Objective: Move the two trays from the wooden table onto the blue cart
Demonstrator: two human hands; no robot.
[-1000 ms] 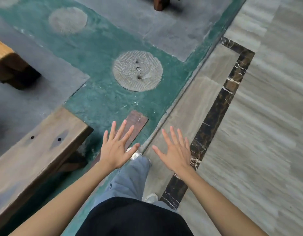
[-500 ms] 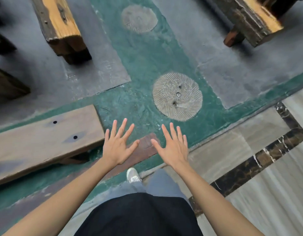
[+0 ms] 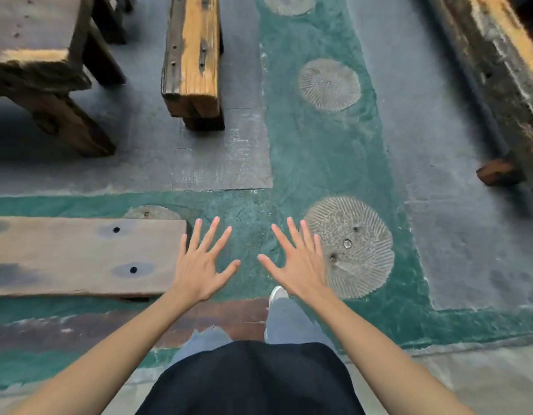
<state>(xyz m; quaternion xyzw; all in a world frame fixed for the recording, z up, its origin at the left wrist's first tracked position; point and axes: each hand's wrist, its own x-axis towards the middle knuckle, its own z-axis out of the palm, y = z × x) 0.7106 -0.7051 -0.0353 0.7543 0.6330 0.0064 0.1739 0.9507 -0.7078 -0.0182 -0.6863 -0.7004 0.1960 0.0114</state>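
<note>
My left hand (image 3: pixel 200 265) and my right hand (image 3: pixel 298 263) are stretched out side by side in front of me, palms down, fingers spread, holding nothing. They hover above a green painted floor strip. No tray and no blue cart show in this view. A corner of a rough wooden table (image 3: pixel 34 52) sits at the upper left; nothing is visible on the part shown.
A grey wooden bench (image 3: pixel 79 256) lies just left of my left hand. Another bench (image 3: pixel 193 55) runs away ahead. A dark wooden bench (image 3: pixel 504 64) lines the right edge. Round stone discs (image 3: pixel 352 247) are set in the green path. My shoe (image 3: pixel 277 295) points forward.
The view has swung left from the tiled floor toward the benches and table. My hands stay spread and empty, now over the green path beside the grey bench.
</note>
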